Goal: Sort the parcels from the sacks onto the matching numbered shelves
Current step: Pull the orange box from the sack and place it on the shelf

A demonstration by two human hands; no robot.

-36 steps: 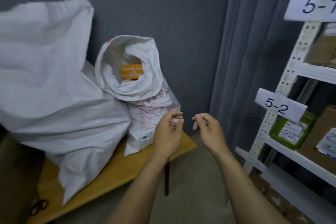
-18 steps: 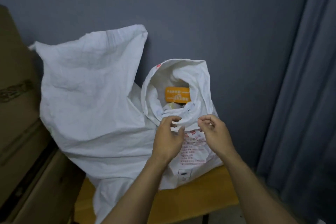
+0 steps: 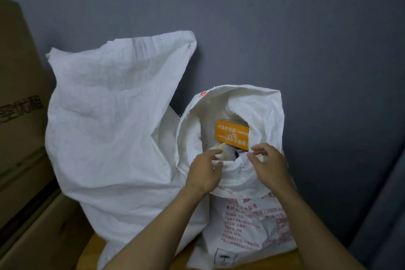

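Two white woven sacks stand on a yellow wooden bench against the grey wall. The large sack (image 3: 114, 129) on the left is closed at the top. The smaller sack (image 3: 260, 116), printed in red, has its rim rolled down, and an orange parcel (image 3: 232, 135) and some pale items show inside it. My left hand (image 3: 205, 171) reaches over the near rim with fingers stretched toward the opening, holding nothing. My right hand (image 3: 268, 165) hovers at the rim on the right, fingers loosely curled with thumb near the forefinger; whether it pinches the fabric is unclear.
Stacked brown cardboard boxes (image 3: 19, 138) fill the left side. The yellow bench (image 3: 92, 252) shows under the sacks at the bottom. A grey curtain (image 3: 385, 215) hangs at the right edge. No shelves are in view.
The view has swung left from the numbered shelves to the sacks and moved closer. Both hands have risen from in front of the small sack to its rolled rim.
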